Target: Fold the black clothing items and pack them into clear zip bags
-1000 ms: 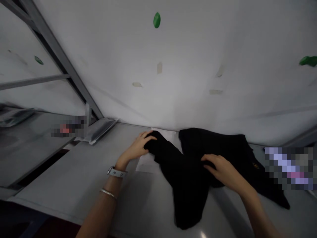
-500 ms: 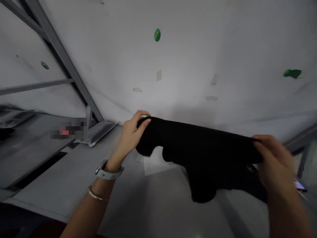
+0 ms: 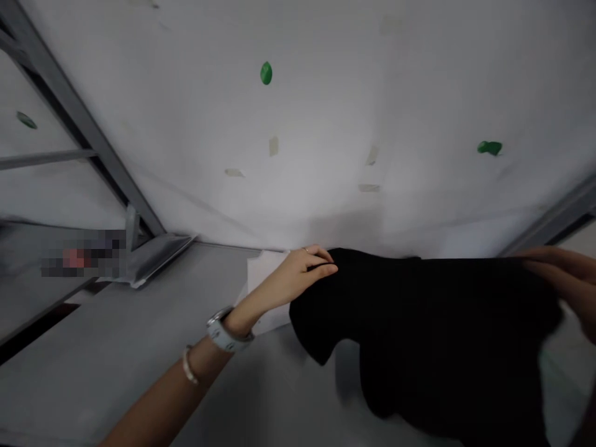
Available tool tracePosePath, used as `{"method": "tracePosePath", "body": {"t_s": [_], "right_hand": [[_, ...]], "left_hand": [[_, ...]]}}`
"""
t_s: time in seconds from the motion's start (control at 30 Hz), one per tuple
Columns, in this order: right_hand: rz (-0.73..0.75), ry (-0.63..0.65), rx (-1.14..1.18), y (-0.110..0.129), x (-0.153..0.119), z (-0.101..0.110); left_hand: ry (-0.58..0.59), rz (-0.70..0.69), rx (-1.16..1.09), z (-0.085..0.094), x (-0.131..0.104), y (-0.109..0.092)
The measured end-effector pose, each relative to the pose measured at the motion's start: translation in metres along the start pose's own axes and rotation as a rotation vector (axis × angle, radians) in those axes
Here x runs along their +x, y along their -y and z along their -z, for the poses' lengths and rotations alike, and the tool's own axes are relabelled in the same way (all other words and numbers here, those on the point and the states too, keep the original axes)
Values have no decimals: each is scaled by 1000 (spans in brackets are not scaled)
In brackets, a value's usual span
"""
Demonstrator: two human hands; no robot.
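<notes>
A piece of black cloth (image 3: 433, 323) hangs stretched between my two hands over the grey table; its exact kind does not show. My left hand (image 3: 302, 273), with a watch and a bangle on that arm, pinches the cloth's upper left edge between thumb and fingers. At the far right, my right hand (image 3: 565, 279) grips the upper right edge, partly blurred and cut off by the frame. Below, the cloth's lower edge is curved and uneven. White paper (image 3: 267, 273) lies on the table behind my left wrist, partly covered.
A grey table (image 3: 153, 335) runs along a white wall (image 3: 316, 112) with green leaf stickers and tape bits. A flat plastic-wrapped package (image 3: 162, 254) lies at the left by a metal frame post (image 3: 93, 136). Beyond it is a blurred-out patch.
The view has turned to the right. Both hands have moved right with the black cloth, which now hangs lower and more spread out, uncovering more of the white paper.
</notes>
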State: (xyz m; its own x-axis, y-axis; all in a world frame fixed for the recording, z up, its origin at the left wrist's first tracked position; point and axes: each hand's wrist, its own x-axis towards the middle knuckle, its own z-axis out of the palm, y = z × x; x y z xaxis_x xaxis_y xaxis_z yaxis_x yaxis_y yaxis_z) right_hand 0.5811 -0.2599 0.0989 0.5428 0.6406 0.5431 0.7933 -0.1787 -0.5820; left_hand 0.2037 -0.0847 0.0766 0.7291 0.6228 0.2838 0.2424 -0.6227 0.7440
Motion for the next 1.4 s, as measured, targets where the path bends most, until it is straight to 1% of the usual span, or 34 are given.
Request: {"method": "tracePosePath", "body": {"t_s": [0.03,0.07,0.13,0.17,0.2,0.23,0.3,0.37,0.4,0.47,0.53,0.6,0.67,0.7,0.77,0.83,0.9,1.0,1.07,1.13,1.2,1.3,1.4], "right_hand": [[-52,107,-24,-6,16,-14],[-106,154,-77,-11,30,-30],[-155,194,-276,-21,52,-64],[-151,180,-310,-24,57,-80],[-146,166,-325,-26,58,-94],[-141,148,-343,-27,56,-108],[-82,155,-346,-26,41,-131],[107,206,-281,-21,17,-151],[191,249,-242,-17,4,-161],[274,345,-206,-8,-22,-182],[253,394,-241,4,-46,-203],[191,440,-282,17,-67,-224],[170,478,-337,28,-85,-242],[185,476,-380,32,-92,-249],[236,451,-466,37,-103,-258],[278,418,-517,37,-109,-261],[289,411,-532,36,-111,-260],[287,406,-537,35,-110,-258],[284,407,-533,35,-109,-258],[283,407,-530,36,-109,-258],[285,405,-528,36,-109,-258],[290,401,-531,37,-110,-257],[292,395,-534,37,-110,-257]], "left_hand": [[-8,5,-15,-9,13,10],[-3,48,-14,-18,27,21],[8,173,51,-33,56,42],[-34,205,115,-39,70,51],[-93,194,179,-43,81,60],[-122,199,211,-45,90,67],[-179,209,266,-45,96,80],[-208,231,306,-40,87,90],[-215,243,327,-38,77,94],[-204,274,367,-37,48,100],[-162,321,422,-42,14,103],[-46,368,558,-54,-19,103],[41,398,568,-66,-45,102],[79,404,558,-71,-54,102],[144,397,537,-75,-65,103],[188,371,539,-73,-69,105],[230,318,549,-64,-71,107],[309,222,543,-45,-74,112],[338,196,537,-33,-78,115],[329,208,556,-24,-82,119],[292,225,585,-19,-85,122],[262,204,597,-18,-88,127],[268,149,613,-20,-88,131]]}}
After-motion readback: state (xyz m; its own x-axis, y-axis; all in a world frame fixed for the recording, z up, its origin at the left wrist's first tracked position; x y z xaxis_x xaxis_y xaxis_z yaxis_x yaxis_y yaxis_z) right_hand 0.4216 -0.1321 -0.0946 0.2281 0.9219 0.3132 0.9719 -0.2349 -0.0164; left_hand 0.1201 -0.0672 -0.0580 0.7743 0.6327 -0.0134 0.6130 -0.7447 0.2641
